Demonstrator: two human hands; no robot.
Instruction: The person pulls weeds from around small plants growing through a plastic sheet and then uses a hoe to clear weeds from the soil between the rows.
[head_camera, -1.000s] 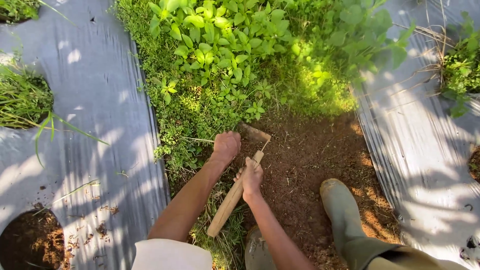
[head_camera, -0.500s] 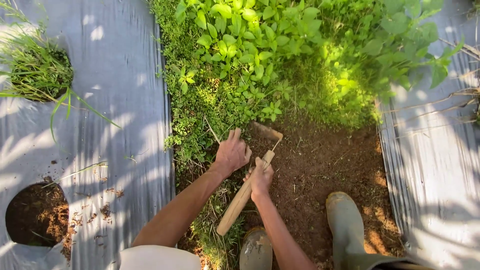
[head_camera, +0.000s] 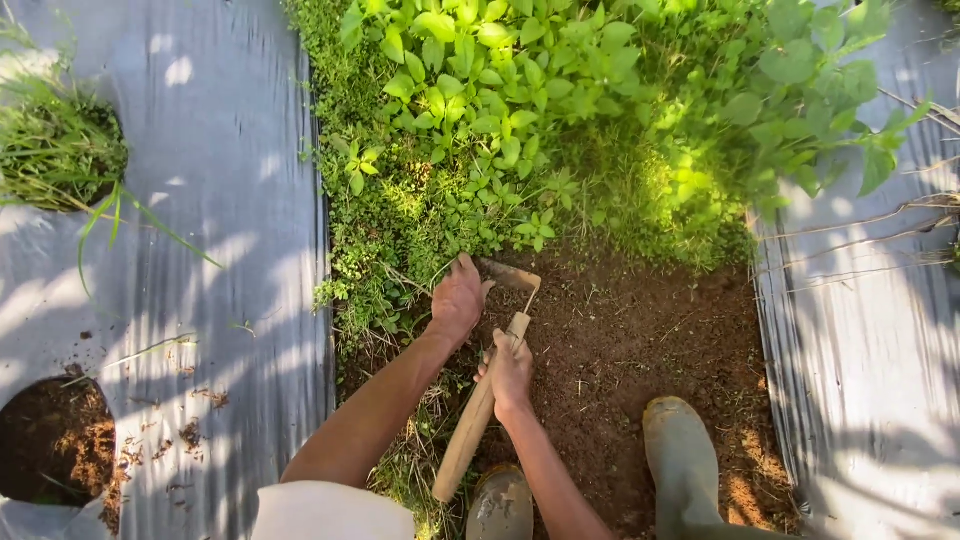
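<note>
Nearest the camera, two muddy rubber boots stand on bare brown soil in the furrow between two sheets of silver plastic mulch.

The right hand is wrapped firmly round the upper part of the wooden handle of a short hand hoe; its fingers are closed on the shaft. The handle slants from low left up toward the rusty blade, which lies at the soil line, right at the edge of the greenery.

The left hand lies just left of the blade, palm down on the low weeds. Its fingers are bent into the growth; whether they grip a tuft cannot be told from this view.

Judgement on progress: the strip from the boots up to the blade is stripped to bare soil, with loose dry stalks lying at its left margin. Beyond the blade, a dense stand of broad-leaved weeds fills the whole furrow to the top of the view, so that part remains uncleared.

To the far left, grass grows through one planting hole in the mulch; a second hole shows bare earth.
</note>
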